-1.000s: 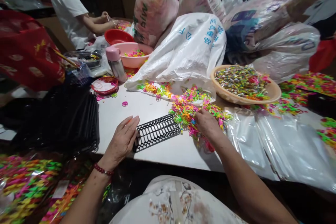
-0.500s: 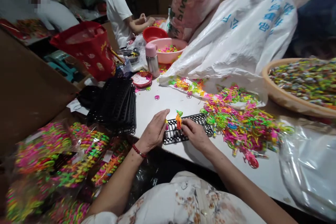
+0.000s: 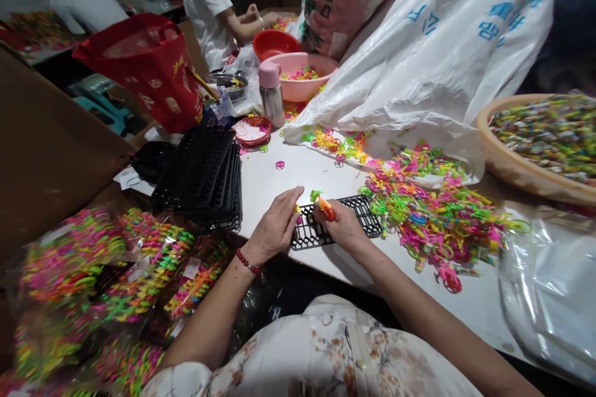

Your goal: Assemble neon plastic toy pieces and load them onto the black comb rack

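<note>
A black plastic grid rack lies on the white table. My left hand grips its left end, fingers pressed together and thumb mostly hidden. A small yellow and pink plastic piece shows at that hand's fingertips, against the rack. My right hand is closed over the rack's middle, pinching a small orange plastic toy piece, tilted, with a green part at its upper left. Right of the rack spreads a heap of bright plastic toy pieces, its edge close to the rack's right end.
Stacked black racks stand at left, above bagged coloured pieces. A pink-capped flask and a red basket are farther back. A white sack spills pieces; a tan basin is at right. Co-workers sit beyond.
My right hand has turned, and the orange piece has gone from upright to slanting down to the right. My left hand stays at the rack's left end. The view has tilted slightly downward.
</note>
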Motion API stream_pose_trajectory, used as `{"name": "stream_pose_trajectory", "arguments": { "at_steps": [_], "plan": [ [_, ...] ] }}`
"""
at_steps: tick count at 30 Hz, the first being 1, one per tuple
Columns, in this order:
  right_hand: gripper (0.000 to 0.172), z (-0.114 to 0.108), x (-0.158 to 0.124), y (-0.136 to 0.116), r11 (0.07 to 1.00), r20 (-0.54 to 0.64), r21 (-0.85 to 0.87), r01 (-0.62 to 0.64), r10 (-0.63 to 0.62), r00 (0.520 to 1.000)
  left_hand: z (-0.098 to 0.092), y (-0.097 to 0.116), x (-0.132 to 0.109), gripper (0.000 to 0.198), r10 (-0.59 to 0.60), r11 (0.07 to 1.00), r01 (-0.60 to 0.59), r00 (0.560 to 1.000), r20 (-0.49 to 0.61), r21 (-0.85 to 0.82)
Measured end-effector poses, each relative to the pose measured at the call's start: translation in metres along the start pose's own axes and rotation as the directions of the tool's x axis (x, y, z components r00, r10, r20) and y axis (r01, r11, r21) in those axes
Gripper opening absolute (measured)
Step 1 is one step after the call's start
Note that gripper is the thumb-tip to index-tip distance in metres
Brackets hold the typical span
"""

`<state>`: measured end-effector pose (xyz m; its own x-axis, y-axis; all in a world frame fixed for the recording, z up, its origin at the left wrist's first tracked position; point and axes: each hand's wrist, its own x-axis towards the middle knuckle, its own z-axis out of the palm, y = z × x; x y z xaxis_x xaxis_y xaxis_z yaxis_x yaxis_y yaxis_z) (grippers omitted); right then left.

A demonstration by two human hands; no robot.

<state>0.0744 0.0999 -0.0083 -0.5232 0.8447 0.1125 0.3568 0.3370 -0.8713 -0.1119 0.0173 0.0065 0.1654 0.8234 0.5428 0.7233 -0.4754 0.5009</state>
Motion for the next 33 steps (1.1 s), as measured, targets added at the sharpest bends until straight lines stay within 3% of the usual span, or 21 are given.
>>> {"name": "stream_pose_trajectory", "arguments": {
  "at_steps": [3, 5, 10, 15, 20, 23, 26, 28, 30, 33],
  "plan": [
    [0.017, 0.011, 0.01, 0.002, 0.99, 0.005, 0.079, -0.117, 0.117, 0.993, -0.001, 0.001, 0.0, 0.063, 0.0, 1.0, 0.0, 1.0, 0.006, -0.002],
    [0.016, 0.019, 0.016, 0.002, 0.99, 0.017, 0.07, -0.123, 0.122, 0.992, -0.001, 0.001, 0.0, 0.064, -0.003, 1.0, 0.003, 1.0, 0.011, 0.006],
    [0.004, 0.028, 0.021, -0.001, 0.993, 0.091, -0.111, 0.032, -0.022, 0.996, 0.0, -0.001, 0.0, 0.063, 0.005, 0.999, -0.006, 0.999, 0.032, 0.047],
    [0.018, 0.023, 0.016, -0.001, 0.964, 0.211, -0.236, 0.121, -0.07, 0.975, -0.001, -0.001, 0.001, 0.065, 0.039, 0.995, -0.044, 0.998, 0.054, 0.088],
    [0.034, 0.031, 0.015, -0.001, 0.914, 0.303, -0.344, 0.216, -0.11, 0.947, -0.001, 0.002, 0.003, 0.064, 0.072, 0.97, -0.106, 0.985, 0.155, 0.221],
    [0.028, 0.03, 0.018, -0.005, 0.911, 0.329, -0.358, 0.206, -0.083, 0.941, 0.004, 0.001, 0.003, 0.064, 0.076, 0.955, -0.12, 0.983, 0.167, 0.272],
    [0.024, 0.002, 0.011, -0.006, 0.938, 0.242, -0.295, 0.179, -0.108, 0.964, 0.006, 0.0, 0.003, 0.065, 0.08, 0.943, -0.126, 0.984, 0.159, 0.307],
    [0.03, -0.036, -0.002, 0.0, 0.932, 0.068, -0.332, 0.144, -0.129, 0.989, 0.005, 0.0, 0.004, 0.065, 0.065, 0.933, -0.114, 0.986, 0.151, 0.343],
    [0.028, -0.084, -0.018, 0.011, 0.859, -0.074, -0.51, 0.053, -0.105, 0.992, 0.003, 0.001, 0.005, 0.066, 0.07, 0.927, -0.115, 0.988, 0.137, 0.357],
    [0.023, -0.147, -0.037, 0.03, 0.657, -0.222, -0.735, -0.171, 0.004, 0.975, 0.002, 0.001, 0.007, 0.067, 0.109, 0.938, -0.136, 0.989, 0.1, 0.32]
  ]
}}
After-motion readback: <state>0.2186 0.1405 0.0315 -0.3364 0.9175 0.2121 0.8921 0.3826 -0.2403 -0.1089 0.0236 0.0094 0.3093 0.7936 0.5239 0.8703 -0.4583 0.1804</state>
